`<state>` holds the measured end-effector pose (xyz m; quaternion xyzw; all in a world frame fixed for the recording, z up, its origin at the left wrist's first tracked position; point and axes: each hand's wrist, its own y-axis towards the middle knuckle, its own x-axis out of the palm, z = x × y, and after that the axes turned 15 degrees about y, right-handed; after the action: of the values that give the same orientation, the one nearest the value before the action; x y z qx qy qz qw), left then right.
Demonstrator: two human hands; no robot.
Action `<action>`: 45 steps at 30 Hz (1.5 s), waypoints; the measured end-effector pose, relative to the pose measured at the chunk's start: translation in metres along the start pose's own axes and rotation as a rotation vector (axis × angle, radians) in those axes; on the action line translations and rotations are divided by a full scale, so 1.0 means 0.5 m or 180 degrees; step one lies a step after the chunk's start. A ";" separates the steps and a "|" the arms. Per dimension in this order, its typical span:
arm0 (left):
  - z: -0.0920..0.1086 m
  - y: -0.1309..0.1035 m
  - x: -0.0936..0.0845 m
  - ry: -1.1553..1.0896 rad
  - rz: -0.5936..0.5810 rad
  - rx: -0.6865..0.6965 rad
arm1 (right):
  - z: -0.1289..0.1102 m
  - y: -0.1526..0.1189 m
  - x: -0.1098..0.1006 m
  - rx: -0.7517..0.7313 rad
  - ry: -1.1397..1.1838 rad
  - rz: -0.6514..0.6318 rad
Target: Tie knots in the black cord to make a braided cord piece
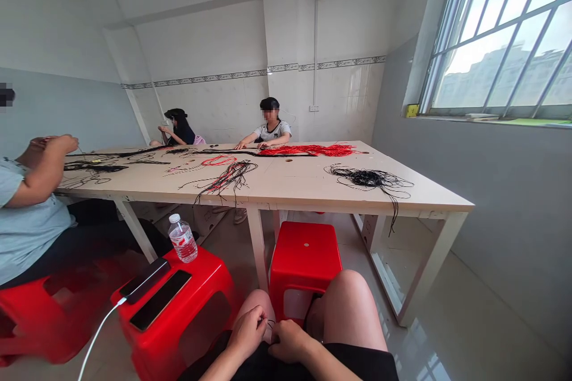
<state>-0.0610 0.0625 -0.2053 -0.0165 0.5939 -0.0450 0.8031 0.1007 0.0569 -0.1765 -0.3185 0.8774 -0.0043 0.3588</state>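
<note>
My left hand (248,331) and my right hand (289,339) are close together over my lap, near my knee. The fingers of my left hand are pinched on a thin dark cord (270,322), which shows as a small loop between the hands. My right hand has its fingers curled near the other side of the cord; what they hold is too small to make out. On the table beyond lie a tangle of black cords (369,177), a black and red bundle (229,178) and a long bundle of red cords (308,150).
A red stool (305,250) stands before my knees. Another red stool (210,277) at the left bears a water bottle (183,239), a phone (161,300) and a dark device (145,280) with a white cable (99,328). People sit around the long table (313,193).
</note>
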 end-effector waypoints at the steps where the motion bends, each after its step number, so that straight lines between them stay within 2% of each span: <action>1: 0.002 -0.001 -0.002 0.0005 -0.0006 0.0000 | 0.000 0.000 0.000 -0.0001 0.0002 0.0002; 15: 0.019 -0.010 -0.023 0.0044 -0.0071 -0.0089 | -0.001 0.000 -0.003 -0.0016 0.0032 -0.0012; 26: 0.018 -0.011 -0.024 0.0020 -0.0088 -0.0103 | -0.004 -0.002 -0.004 0.0029 0.0027 -0.0022; 35: 0.005 -0.003 -0.008 0.0076 -0.0018 0.0011 | -0.001 0.001 -0.003 0.0027 0.0021 -0.0035; 45: 0.016 -0.007 -0.021 0.0038 -0.0083 -0.0085 | -0.003 -0.001 -0.002 -0.0004 0.0017 0.0001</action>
<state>-0.0566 0.0596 -0.1928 -0.0347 0.5990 -0.0476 0.7986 0.1007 0.0566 -0.1747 -0.3185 0.8784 -0.0047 0.3563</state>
